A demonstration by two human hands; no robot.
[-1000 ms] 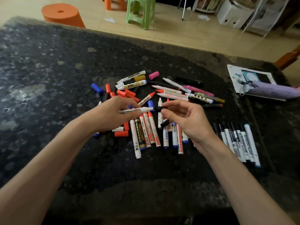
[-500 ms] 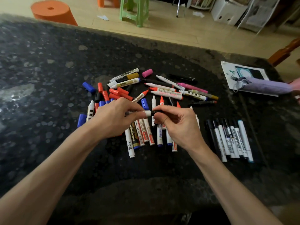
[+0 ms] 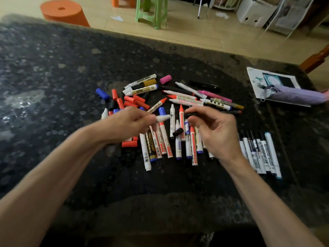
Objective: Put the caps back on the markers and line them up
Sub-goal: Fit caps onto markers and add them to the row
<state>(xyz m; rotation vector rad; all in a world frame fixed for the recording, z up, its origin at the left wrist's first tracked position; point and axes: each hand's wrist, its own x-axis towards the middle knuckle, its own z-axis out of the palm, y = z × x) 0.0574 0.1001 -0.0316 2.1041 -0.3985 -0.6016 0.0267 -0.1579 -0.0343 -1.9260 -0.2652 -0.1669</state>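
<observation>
While your left hand (image 3: 128, 124) grips a white marker (image 3: 162, 117) just left of frame centre, its white end pointing right, your right hand (image 3: 215, 132) pinches a dark cap (image 3: 191, 114) at its curled fingertips. The cap is blurred and sits apart from that end. Both hands hover over the loose pile of markers (image 3: 161, 142) and red caps (image 3: 132, 101) mid-frame. At the right, a row of capped markers (image 3: 269, 152) lies side by side on the dark table (image 3: 53, 77).
</observation>
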